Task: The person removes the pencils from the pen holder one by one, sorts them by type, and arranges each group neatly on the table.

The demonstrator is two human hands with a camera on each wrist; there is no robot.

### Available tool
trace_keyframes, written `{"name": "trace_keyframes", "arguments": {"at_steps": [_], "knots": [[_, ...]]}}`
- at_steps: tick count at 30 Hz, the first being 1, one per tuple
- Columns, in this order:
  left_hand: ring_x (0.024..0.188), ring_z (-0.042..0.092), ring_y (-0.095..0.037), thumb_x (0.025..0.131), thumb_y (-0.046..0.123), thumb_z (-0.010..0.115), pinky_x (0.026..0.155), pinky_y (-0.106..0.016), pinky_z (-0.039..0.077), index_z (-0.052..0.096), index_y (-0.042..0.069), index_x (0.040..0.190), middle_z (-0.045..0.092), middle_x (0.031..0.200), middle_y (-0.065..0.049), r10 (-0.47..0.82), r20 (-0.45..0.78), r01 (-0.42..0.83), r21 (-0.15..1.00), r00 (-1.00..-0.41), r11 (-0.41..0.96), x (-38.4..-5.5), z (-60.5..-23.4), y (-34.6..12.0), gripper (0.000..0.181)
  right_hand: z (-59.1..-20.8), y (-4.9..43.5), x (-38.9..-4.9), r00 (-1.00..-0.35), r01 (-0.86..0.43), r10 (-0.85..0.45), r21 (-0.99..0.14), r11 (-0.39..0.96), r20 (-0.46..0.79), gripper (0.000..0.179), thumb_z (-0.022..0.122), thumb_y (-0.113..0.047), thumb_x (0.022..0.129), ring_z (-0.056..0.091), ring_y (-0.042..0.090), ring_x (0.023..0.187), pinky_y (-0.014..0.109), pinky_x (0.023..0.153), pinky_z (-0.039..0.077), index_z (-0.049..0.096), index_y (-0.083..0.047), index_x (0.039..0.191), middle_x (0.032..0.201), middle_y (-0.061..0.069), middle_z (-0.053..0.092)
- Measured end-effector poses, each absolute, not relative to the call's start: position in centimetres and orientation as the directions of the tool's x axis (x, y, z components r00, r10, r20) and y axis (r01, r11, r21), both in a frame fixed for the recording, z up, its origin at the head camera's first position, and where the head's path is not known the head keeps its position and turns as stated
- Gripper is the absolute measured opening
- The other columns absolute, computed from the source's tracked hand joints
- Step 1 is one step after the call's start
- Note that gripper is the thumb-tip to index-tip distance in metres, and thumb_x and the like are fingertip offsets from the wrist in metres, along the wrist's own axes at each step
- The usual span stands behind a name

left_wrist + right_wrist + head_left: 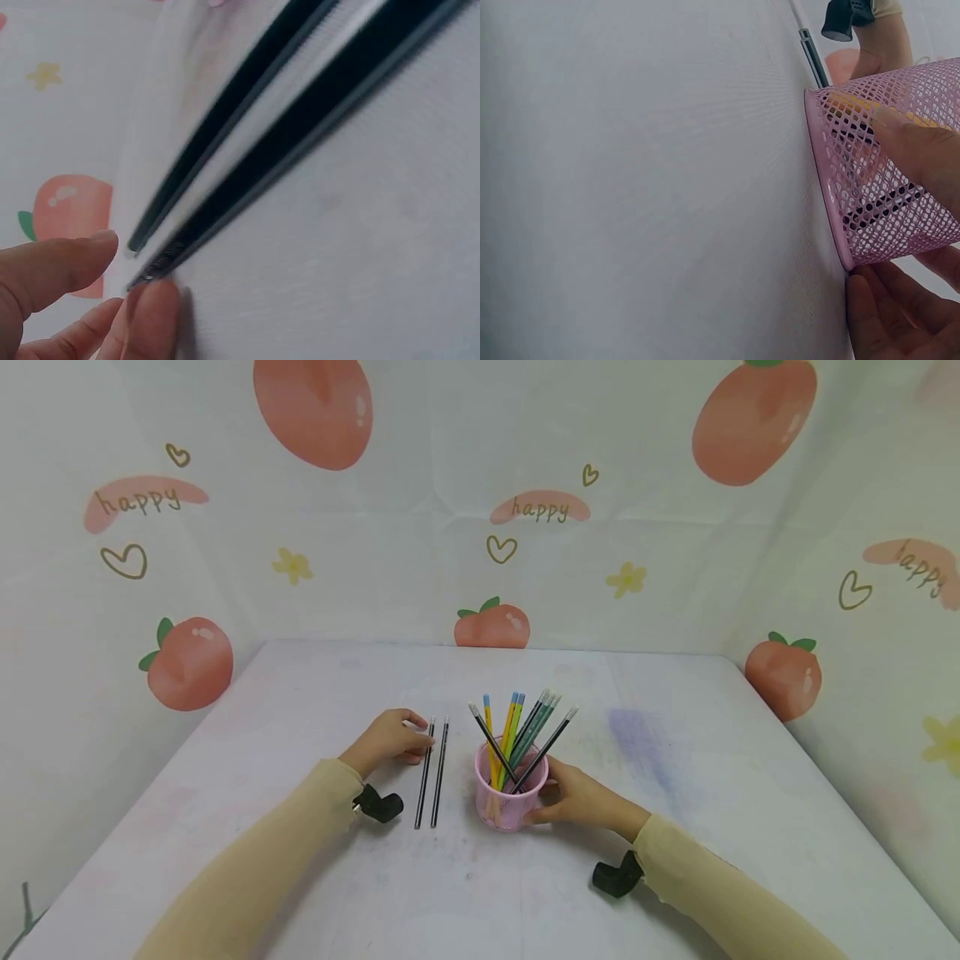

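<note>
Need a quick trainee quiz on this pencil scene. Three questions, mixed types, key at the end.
1. Count: how many loose pencils lie on the table, outside the pink mesh cup?
2. True or false: the pink mesh cup is lying on its side.
3. Which of the hands holds the pink mesh cup? A) left B) right C) both

Key:
1. Two, both black.
2. False. It stands upright in the head view.
3. B. The right hand grips it; the left hand is at the far ends of the loose pencils.
</note>
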State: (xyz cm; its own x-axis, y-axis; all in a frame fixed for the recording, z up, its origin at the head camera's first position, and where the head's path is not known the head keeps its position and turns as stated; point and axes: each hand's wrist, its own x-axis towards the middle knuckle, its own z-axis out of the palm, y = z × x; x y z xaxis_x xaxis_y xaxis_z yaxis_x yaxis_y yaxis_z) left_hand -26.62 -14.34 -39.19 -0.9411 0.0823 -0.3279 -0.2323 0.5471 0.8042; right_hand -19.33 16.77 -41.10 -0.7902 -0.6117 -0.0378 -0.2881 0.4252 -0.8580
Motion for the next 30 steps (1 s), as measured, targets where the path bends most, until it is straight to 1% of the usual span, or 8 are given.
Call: {"name": "trace_keyframes", "arguments": {"at_steps": [4,8,11,14,16,18,23,30], "knots": [[0.067,0.063,-0.011,0.087,0.012,0.071,0.063,-0.024,0.057,0.058,0.002,0.124,0.064,0.096,-0.011,0.086,-0.317,-0.224,0.815,-0.945,0.535,-26.7,-38.5,-14.6,0.041,-41.2,16.8,-19.4,-0.790,-0.289,-0.612,-0.856,0.429,-0.040,0.086,0.082,-0.015,0.077,0.059,0.030,0.118,0.042,0.100,0.049,0.033,-0.002,0.146,0.135,0.015,0.055],[0.081,0.065,-0.019,0.087,0.009,0.069,0.072,-0.029,0.059,0.056,0.002,0.127,0.065,0.103,-0.013,0.115,-0.301,-0.208,0.843,-0.947,0.496,-26.5,-37.3,-14.7,0.042,-41.1,16.8,-19.3,-0.791,-0.283,-0.611,-0.860,0.426,-0.042,0.086,0.083,-0.015,0.077,0.058,0.030,0.119,0.042,0.100,0.049,0.033,-0.002,0.145,0.135,0.015,0.055],[0.093,0.066,-0.028,0.089,0.008,0.068,0.080,-0.034,0.059,0.053,0.000,0.130,0.066,0.109,-0.017,0.165,-0.263,-0.157,0.866,-0.951,0.475,-26.2,-36.4,-14.7,0.045,-41.0,16.8,-19.3,-0.790,-0.282,-0.612,-0.863,0.419,-0.039,0.083,0.083,-0.015,0.077,0.058,0.029,0.119,0.040,0.100,0.049,0.035,-0.002,0.144,0.135,0.015,0.055],[0.105,0.063,-0.037,0.090,0.008,0.066,0.086,-0.038,0.057,0.051,-0.001,0.132,0.065,0.115,-0.021,0.226,-0.211,-0.090,0.889,-0.951,0.449,-25.6,-35.4,-14.8,0.045,-41.0,16.8,-19.3,-0.791,-0.285,-0.611,-0.863,0.417,-0.034,0.083,0.083,-0.015,0.076,0.057,0.030,0.122,0.041,0.102,0.048,0.035,-0.003,0.144,0.136,0.014,0.054],[0.109,0.061,-0.039,0.091,0.008,0.064,0.088,-0.039,0.057,0.052,0.000,0.131,0.065,0.115,-0.022,0.253,-0.176,-0.051,0.900,-0.951,0.433,-25.1,-34.8,-14.8,0.043,-41.1,16.7,-19.3,-0.792,-0.285,-0.610,-0.862,0.419,-0.035,0.084,0.083,-0.015,0.076,0.055,0.031,0.124,0.043,0.102,0.047,0.035,-0.003,0.145,0.137,0.014,0.053],[0.110,0.061,-0.039,0.091,0.009,0.064,0.089,-0.039,0.056,0.053,0.001,0.130,0.065,0.114,-0.021,0.270,-0.143,-0.017,0.907,-0.952,0.421,-24.6,-34.1,-14.6,0.042,-41.1,16.7,-19.3,-0.794,-0.281,-0.607,-0.862,0.421,-0.038,0.086,0.083,-0.016,0.076,0.054,0.032,0.125,0.044,0.103,0.047,0.034,-0.003,0.145,0.138,0.014,0.053],[0.104,0.064,-0.032,0.091,0.011,0.066,0.086,-0.037,0.057,0.057,0.005,0.127,0.065,0.110,-0.018,0.275,-0.063,0.049,0.923,-0.959,0.381,-23.4,-32.8,-13.9,0.039,-41.1,16.6,-19.3,-0.793,-0.279,-0.608,-0.864,0.419,-0.038,0.085,0.083,-0.015,0.076,0.056,0.031,0.122,0.044,0.102,0.048,0.034,-0.003,0.145,0.136,0.014,0.054],[0.091,0.065,-0.019,0.092,0.014,0.066,0.085,-0.036,0.058,0.059,0.004,0.125,0.063,0.111,-0.021,0.304,0.041,0.133,0.948,-0.952,0.290,-21.8,-31.8,-12.7,0.035,-41.1,16.8,-19.3,-0.793,-0.281,-0.608,-0.855,0.436,-0.049,0.083,0.082,-0.017,0.077,0.061,0.029,0.116,0.043,0.100,0.050,0.035,-0.002,0.144,0.134,0.016,0.055]]}}
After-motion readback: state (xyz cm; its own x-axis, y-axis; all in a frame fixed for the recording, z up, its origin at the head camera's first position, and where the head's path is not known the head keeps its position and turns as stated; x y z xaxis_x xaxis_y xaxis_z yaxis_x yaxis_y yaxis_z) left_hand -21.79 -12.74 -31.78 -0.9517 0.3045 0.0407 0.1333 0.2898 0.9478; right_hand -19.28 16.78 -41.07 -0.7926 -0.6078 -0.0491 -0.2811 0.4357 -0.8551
